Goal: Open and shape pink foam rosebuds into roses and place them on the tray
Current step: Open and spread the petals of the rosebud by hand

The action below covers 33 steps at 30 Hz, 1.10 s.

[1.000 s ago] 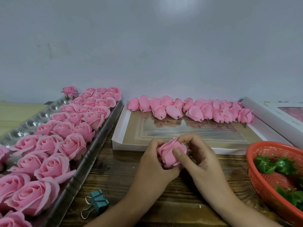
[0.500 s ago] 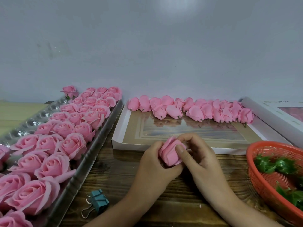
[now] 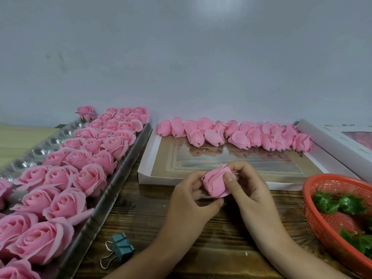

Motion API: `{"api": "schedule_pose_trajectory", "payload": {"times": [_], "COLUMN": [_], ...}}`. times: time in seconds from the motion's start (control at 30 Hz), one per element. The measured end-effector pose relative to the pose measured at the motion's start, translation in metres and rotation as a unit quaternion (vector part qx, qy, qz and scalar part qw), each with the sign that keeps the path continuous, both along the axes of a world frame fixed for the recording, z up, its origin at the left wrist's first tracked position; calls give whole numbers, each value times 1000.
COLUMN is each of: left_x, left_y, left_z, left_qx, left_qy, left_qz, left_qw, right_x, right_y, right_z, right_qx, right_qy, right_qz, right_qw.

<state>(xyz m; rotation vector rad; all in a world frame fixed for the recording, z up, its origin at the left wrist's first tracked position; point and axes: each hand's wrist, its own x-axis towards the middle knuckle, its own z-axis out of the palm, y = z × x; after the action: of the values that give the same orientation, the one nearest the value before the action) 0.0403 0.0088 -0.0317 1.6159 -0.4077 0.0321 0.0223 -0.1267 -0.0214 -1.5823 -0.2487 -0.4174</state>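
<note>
- The pink foam rosebud is held up between both hands, above the table and not on the tray. Its outer petals are loosened and layered, and its tip points away from the person.
- The left hand grips the bud from its left side and from below. The fingers are curled behind it and the thumb lies under its base.
- The right hand pinches the bud's right side. The thumb presses flat on an outer petal and the curled fingers are behind the bud's tip.
- A wooden table lies under both hands.
- Just beyond the hands is a shallow white box with a glossy brown floor.
- A row of closed pink rosebuds lies on its side along the far edge of the box.
- Left of the left hand, a long silver tray runs away from the person.
- The tray is packed with opened pink roses in close rows.
- Near the left forearm, beside the tray's edge, a teal binder clip lies on the wood.
- Right of the right hand is a red mesh basket.
- Green leafy pieces lie in the basket.
- Beyond the basket, a second white box lies partly out of frame.
</note>
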Motion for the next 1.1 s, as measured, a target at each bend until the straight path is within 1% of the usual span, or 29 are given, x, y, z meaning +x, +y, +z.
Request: {"api": "schedule_pose_trajectory", "payload": {"times": [0.27,0.5,0.67,0.83,0.93,1.03,1.1], "left_x": [-4,-5,-7,-11,-10,-8,-8], "left_y": [0,-1,-1,-2,-2,-1,-1], "left_z": [4,5,7,11,13,15,15], "left_qx": [25,76,92,90,79,52,35], "left_qy": [-21,-46,-31,-30,-26,-6,4], "left_qz": [12,22,13,1,-6,15,32], "left_qw": [999,996,995,995,997,999,999], "right_x": [-3,-5,-6,-7,-7,-8,-9], "right_y": [4,3,5,4,4,4,4], "right_z": [0,0,1,0,0,0,0], "right_qx": [-58,-95,-110,-112,-92,-66,-64], "right_qy": [-22,-34,-43,-48,-47,-46,-50], "right_qz": [27,22,23,7,5,18,23], "right_qw": [998,995,993,993,995,997,996]}}
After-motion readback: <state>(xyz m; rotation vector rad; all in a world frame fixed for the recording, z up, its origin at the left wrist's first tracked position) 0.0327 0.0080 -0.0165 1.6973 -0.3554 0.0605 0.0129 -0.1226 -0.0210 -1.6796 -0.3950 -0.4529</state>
